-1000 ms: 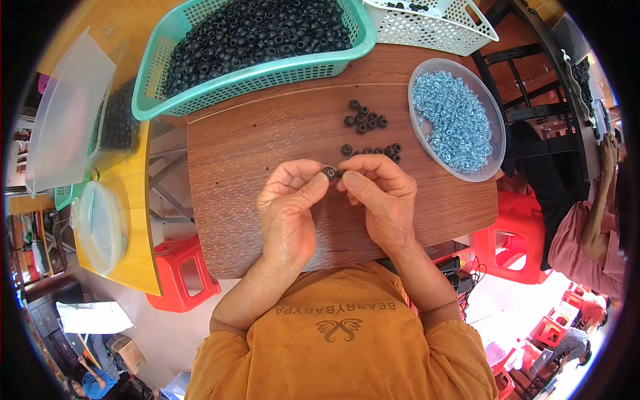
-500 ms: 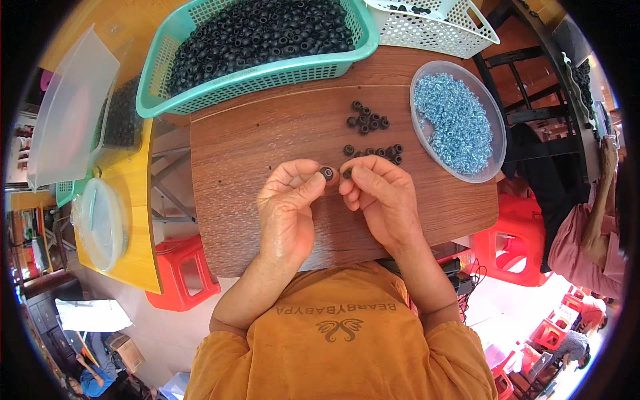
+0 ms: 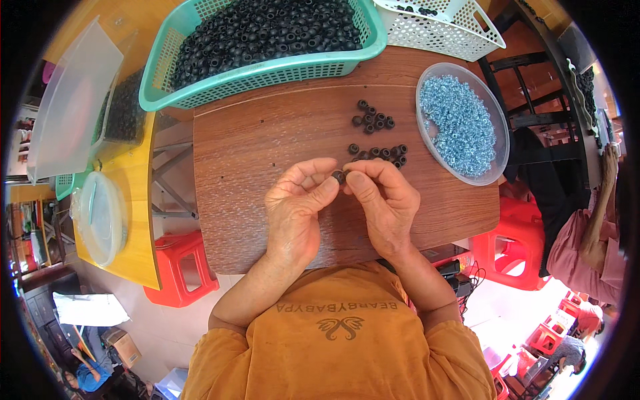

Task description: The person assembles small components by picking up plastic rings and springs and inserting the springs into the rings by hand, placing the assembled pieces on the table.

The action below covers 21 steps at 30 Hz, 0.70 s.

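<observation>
My left hand (image 3: 293, 217) pinches a small round dark piece (image 3: 339, 177) with a hole in it, between thumb and forefinger. Fingertip to fingertip with it, my right hand (image 3: 390, 207) is closed at the same spot. What the right fingertips hold is mostly covered by the thumb. Just beyond my hands lie two loose clusters of small black ring-like pieces, a far cluster (image 3: 371, 120) and a nearer cluster (image 3: 383, 153), the latter partly behind my right fingers. All this is over a brown wooden table (image 3: 247, 193).
A teal basket (image 3: 267, 77) heaped with black pieces stands at the far edge, with a white perforated basket (image 3: 440, 37) beside it. On the right sits a clear round tub (image 3: 505, 143) of light-blue pieces (image 3: 460, 127). Red stools (image 3: 183, 267) flank the table.
My two hands have come together, so the dark piece in the left now meets the right fingertips. Before, each hand held a small dark piece apart.
</observation>
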Each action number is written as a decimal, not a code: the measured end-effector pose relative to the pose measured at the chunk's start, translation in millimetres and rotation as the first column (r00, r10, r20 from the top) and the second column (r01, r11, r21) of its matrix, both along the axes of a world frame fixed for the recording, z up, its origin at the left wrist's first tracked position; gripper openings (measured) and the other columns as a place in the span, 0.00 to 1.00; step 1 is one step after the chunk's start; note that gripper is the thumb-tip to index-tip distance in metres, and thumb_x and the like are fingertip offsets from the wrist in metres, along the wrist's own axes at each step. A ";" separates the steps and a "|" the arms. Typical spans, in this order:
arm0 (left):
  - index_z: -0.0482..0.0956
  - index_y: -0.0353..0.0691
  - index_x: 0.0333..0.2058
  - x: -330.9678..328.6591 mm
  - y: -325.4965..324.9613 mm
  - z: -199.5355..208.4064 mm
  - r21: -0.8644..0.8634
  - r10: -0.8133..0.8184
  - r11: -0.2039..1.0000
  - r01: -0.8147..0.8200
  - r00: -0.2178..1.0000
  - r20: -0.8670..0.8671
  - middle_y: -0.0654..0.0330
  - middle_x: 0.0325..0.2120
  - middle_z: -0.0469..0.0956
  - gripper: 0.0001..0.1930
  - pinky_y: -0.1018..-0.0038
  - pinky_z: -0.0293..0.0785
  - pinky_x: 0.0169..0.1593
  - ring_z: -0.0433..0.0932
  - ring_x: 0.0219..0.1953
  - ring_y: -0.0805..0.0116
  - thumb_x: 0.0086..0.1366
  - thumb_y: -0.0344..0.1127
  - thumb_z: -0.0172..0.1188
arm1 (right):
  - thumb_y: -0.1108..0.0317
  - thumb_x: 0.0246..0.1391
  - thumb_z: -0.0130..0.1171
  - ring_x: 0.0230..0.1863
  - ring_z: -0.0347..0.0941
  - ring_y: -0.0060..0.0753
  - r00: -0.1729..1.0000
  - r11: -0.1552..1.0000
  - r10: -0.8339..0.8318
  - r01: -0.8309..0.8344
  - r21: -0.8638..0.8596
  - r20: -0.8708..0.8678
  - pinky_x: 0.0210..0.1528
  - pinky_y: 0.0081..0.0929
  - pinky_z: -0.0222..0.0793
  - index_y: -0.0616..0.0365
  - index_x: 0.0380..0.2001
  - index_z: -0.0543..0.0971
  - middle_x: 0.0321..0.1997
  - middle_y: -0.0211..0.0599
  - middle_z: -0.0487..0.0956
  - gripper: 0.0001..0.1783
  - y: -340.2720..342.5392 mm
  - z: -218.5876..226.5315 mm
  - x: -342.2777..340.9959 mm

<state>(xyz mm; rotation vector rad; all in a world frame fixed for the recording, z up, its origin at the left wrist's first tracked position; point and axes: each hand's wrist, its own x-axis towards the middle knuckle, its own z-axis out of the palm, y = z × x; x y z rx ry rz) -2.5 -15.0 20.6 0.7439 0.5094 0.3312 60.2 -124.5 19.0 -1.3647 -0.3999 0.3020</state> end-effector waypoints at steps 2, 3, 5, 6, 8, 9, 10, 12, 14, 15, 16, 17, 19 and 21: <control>0.77 0.32 0.38 -0.5 -0.6 -1.5 0.045 -0.004 0.999 0.003 1.000 0.019 0.60 0.33 0.78 0.10 0.81 0.72 0.44 0.75 0.36 0.76 0.56 0.19 0.61 | 0.77 0.56 0.55 0.32 0.71 0.17 0.999 0.999 -0.002 0.004 -0.048 0.050 0.35 0.16 0.68 0.67 0.36 0.77 0.32 0.31 0.76 0.06 -1.3 -2.7 1.9; 0.77 0.32 0.38 -0.2 -1.0 -0.7 0.045 -0.001 0.999 0.001 1.000 0.019 0.60 0.33 0.78 0.10 0.81 0.72 0.44 0.75 0.36 0.76 0.56 0.19 0.61 | 0.77 0.56 0.56 0.31 0.70 0.17 0.980 0.990 -0.014 0.040 -0.132 0.198 0.33 0.15 0.67 0.67 0.36 0.76 0.31 0.31 0.76 0.05 -2.9 -7.4 4.1; 0.77 0.32 0.37 0.0 -1.8 1.6 0.088 -0.005 0.996 0.008 0.999 -0.036 0.61 0.33 0.78 0.10 0.81 0.72 0.44 0.75 0.36 0.77 0.56 0.19 0.61 | 0.77 0.55 0.56 0.30 0.69 0.17 0.939 0.974 -0.009 0.087 -0.210 0.344 0.31 0.15 0.65 0.67 0.35 0.76 0.30 0.31 0.75 0.05 -2.4 -9.7 6.9; 0.77 0.32 0.37 -0.1 -2.0 0.9 0.087 -0.003 0.996 0.006 0.999 -0.035 0.61 0.33 0.78 0.10 0.81 0.72 0.44 0.75 0.36 0.77 0.56 0.19 0.61 | 0.78 0.52 0.58 0.27 0.68 0.25 0.893 0.970 -0.030 0.134 -0.203 0.449 0.28 0.20 0.64 0.66 0.34 0.76 0.29 0.35 0.76 0.05 -1.1 -9.2 7.7; 0.78 0.32 0.37 -0.4 -2.5 -1.6 0.075 0.001 0.997 0.001 1.000 -0.027 0.61 0.33 0.78 0.09 0.81 0.72 0.44 0.75 0.35 0.77 0.56 0.19 0.61 | 0.78 0.48 0.61 0.24 0.68 0.33 0.835 0.965 -0.047 0.179 -0.191 0.548 0.25 0.25 0.63 0.65 0.32 0.76 0.28 0.39 0.76 0.07 0.5 -9.1 9.3; 0.78 0.32 0.37 -0.9 -2.2 -2.3 0.074 0.003 0.997 -0.001 1.000 -0.027 0.61 0.33 0.78 0.09 0.81 0.72 0.44 0.75 0.35 0.77 0.56 0.19 0.61 | 0.78 0.48 0.60 0.24 0.68 0.35 0.792 0.962 -0.046 0.198 -0.185 0.609 0.25 0.26 0.63 0.65 0.32 0.76 0.28 0.39 0.76 0.07 1.3 -9.6 9.9; 0.78 0.32 0.37 -1.5 -1.8 -2.9 0.072 0.005 0.997 -0.003 0.999 -0.034 0.61 0.33 0.78 0.09 0.81 0.72 0.43 0.74 0.35 0.77 0.56 0.19 0.61 | 0.78 0.48 0.60 0.24 0.68 0.37 0.743 0.960 -0.044 0.217 -0.178 0.667 0.25 0.27 0.63 0.65 0.33 0.75 0.28 0.40 0.76 0.07 1.9 -10.0 10.6; 0.78 0.32 0.37 -2.3 -1.8 -4.2 0.070 0.010 0.998 -0.007 0.999 -0.042 0.61 0.32 0.78 0.09 0.82 0.72 0.43 0.74 0.35 0.78 0.56 0.19 0.61 | 0.79 0.47 0.60 0.24 0.68 0.38 0.685 0.956 -0.024 0.228 -0.183 0.728 0.25 0.27 0.63 0.66 0.34 0.75 0.28 0.40 0.75 0.09 2.2 -10.9 13.0; 0.78 0.32 0.36 -2.7 -2.6 -5.5 0.043 0.042 0.998 -0.041 0.999 -0.034 0.61 0.32 0.78 0.09 0.81 0.72 0.42 0.74 0.34 0.77 0.56 0.19 0.61 | 0.80 0.45 0.60 0.24 0.68 0.39 0.623 0.953 -0.002 0.238 -0.187 0.783 0.25 0.28 0.63 0.66 0.35 0.75 0.28 0.41 0.75 0.11 2.4 -11.0 12.5; 0.78 0.32 0.36 -2.7 -2.0 -5.4 0.042 0.043 0.998 -0.041 0.998 -0.035 0.61 0.32 0.78 0.09 0.81 0.72 0.42 0.74 0.34 0.77 0.56 0.19 0.61 | 0.82 0.45 0.60 0.25 0.68 0.39 0.590 0.946 0.016 0.251 -0.203 0.807 0.25 0.29 0.63 0.67 0.37 0.75 0.28 0.42 0.75 0.12 1.7 -10.3 10.3; 0.78 0.32 0.36 -2.4 -0.7 -4.8 0.015 0.047 0.999 -0.046 0.998 -0.050 0.61 0.32 0.78 0.09 0.81 0.72 0.42 0.74 0.34 0.77 0.56 0.19 0.61 | 0.83 0.44 0.60 0.25 0.68 0.40 0.557 0.939 0.035 0.265 -0.218 0.829 0.26 0.29 0.63 0.67 0.38 0.76 0.29 0.44 0.75 0.14 1.4 -10.1 9.0; 0.78 0.32 0.36 -2.3 0.1 -4.7 -0.012 0.051 0.999 -0.052 0.997 -0.065 0.61 0.32 0.78 0.08 0.81 0.72 0.42 0.74 0.34 0.77 0.55 0.19 0.61 | 0.83 0.44 0.60 0.25 0.68 0.40 0.559 0.939 0.036 0.264 -0.219 0.829 0.26 0.29 0.63 0.67 0.38 0.76 0.29 0.44 0.75 0.14 1.7 -10.7 8.7; 0.78 0.32 0.35 -1.8 0.7 -6.2 -0.020 0.056 0.998 -0.058 0.996 -0.075 0.60 0.32 0.78 0.08 0.81 0.71 0.41 0.74 0.34 0.77 0.55 0.19 0.61 | 0.83 0.40 0.62 0.26 0.68 0.41 0.512 0.937 0.063 0.264 -0.227 0.857 0.26 0.30 0.64 0.69 0.40 0.75 0.30 0.44 0.75 0.19 2.2 -11.2 8.8; 0.78 0.32 0.35 -2.0 0.8 -6.5 -0.027 0.060 0.998 -0.063 0.994 -0.086 0.60 0.31 0.78 0.08 0.81 0.71 0.41 0.74 0.34 0.76 0.55 0.19 0.61 | 0.84 0.38 0.62 0.26 0.69 0.41 0.501 0.936 0.082 0.259 -0.239 0.861 0.26 0.30 0.64 0.69 0.41 0.74 0.30 0.44 0.75 0.20 1.6 -10.8 9.8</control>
